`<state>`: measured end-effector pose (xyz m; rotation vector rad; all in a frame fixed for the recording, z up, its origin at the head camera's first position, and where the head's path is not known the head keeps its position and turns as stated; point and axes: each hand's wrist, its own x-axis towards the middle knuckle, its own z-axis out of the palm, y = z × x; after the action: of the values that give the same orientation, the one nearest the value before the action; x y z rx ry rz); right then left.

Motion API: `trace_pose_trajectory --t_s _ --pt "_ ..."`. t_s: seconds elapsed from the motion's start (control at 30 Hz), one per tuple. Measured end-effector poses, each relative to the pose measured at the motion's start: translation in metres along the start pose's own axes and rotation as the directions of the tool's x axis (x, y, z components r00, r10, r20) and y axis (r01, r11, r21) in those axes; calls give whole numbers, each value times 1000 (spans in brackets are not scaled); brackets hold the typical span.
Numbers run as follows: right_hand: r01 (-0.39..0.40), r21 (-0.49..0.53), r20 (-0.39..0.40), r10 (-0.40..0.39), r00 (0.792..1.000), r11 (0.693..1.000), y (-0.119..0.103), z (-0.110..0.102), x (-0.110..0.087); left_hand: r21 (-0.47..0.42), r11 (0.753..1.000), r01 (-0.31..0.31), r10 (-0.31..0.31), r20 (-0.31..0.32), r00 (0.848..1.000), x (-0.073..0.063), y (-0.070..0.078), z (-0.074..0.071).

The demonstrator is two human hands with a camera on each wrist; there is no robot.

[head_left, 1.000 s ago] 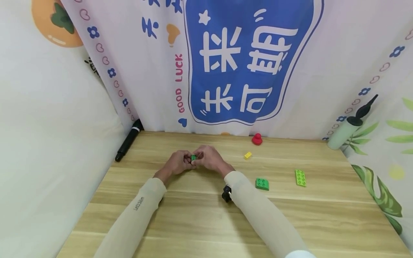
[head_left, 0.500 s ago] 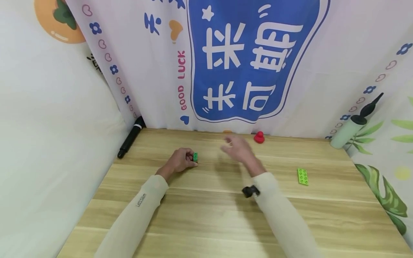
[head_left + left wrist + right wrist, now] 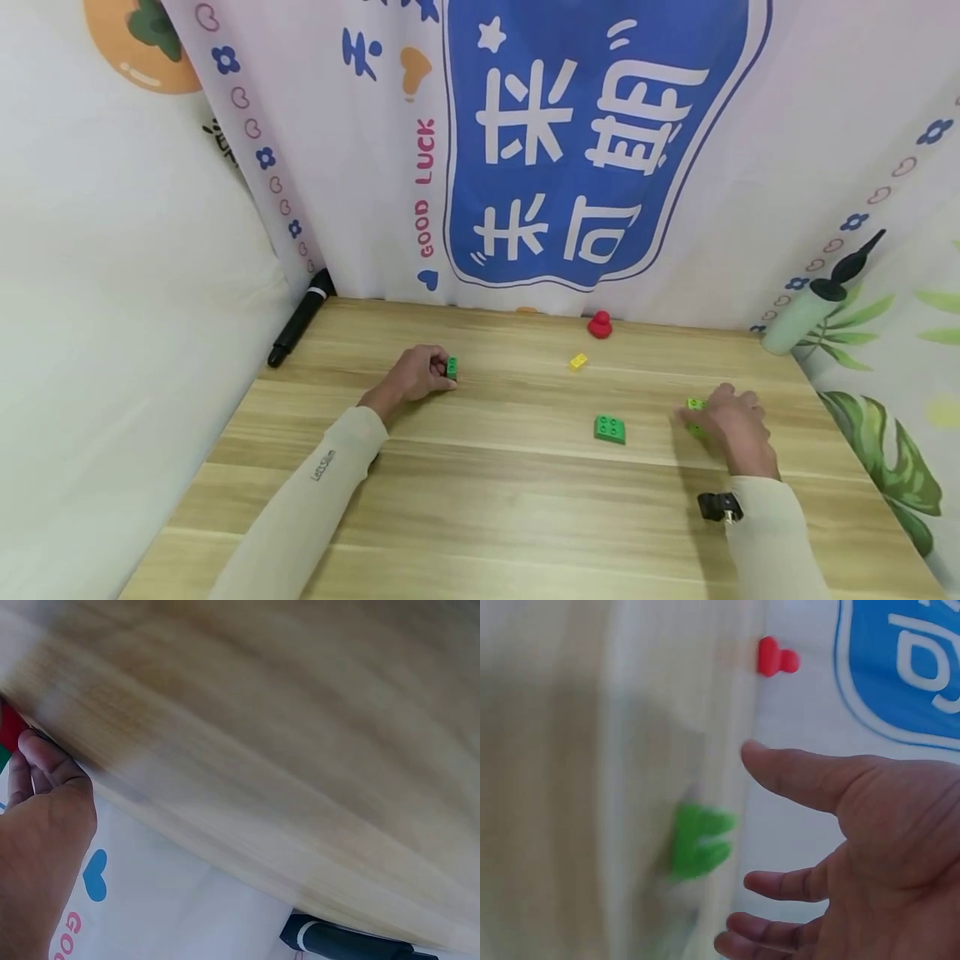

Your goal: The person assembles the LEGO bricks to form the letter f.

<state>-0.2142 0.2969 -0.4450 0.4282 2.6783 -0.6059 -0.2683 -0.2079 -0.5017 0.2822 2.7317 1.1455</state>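
Note:
On the table at the left back, my left hand [image 3: 420, 372] pinches a small green brick [image 3: 452, 367] between thumb and fingers. The left wrist view shows a red brick [image 3: 13, 727] joined to it on the table side. My right hand [image 3: 737, 421] is over a lime-green eight-stud brick [image 3: 696, 405], covering much of it. Its thumb and fingers are spread and hold nothing; in the right wrist view a blurred green brick [image 3: 696, 840] lies beyond the gap between them.
A green four-stud brick [image 3: 610, 429] lies left of my right hand, and a small yellow brick [image 3: 577, 362] farther back. By the back edge sits a red knobbed piece [image 3: 600, 325]. A black pump [image 3: 298, 327] and a pale green pump [image 3: 804, 317] stand at the back corners.
My right hand has left the bricks in my left hand and swung right to the lime-green brick. The left hand stays in place, still pinching the green brick.

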Motion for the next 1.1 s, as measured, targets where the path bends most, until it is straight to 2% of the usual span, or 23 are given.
trace_pose_trajectory --t_s 0.1,0.4,0.67,0.8,0.9,0.97,1.1 --pt "3 16 13 -3 1000 1000 9 3 -2 -3 1000 -1 1 -5 1000 0 0 0" --pt "22 11 -7 -21 1000 1000 12 3 5 -21 1000 -17 17 -6 1000 0 2 1" --pt "84 -49 -31 -85 996 995 13 4 17 -19 1000 -13 13 -16 1000 -1 0 2" --pt "144 -37 -85 -147 985 989 8 10 22 -19 1000 -5 4 -24 1000 -3 0 1" --pt "207 -33 -169 -210 963 978 -2 16 23 -15 1000 -5 5 -19 1000 -4 0 0" --pt "271 -19 -228 -268 936 962 -16 19 23 -14 1000 -16 16 -12 1000 -4 0 0" --pt "459 16 -333 -429 840 888 -56 26 24 -13 999 -33 33 -8 999 -2 0 0"
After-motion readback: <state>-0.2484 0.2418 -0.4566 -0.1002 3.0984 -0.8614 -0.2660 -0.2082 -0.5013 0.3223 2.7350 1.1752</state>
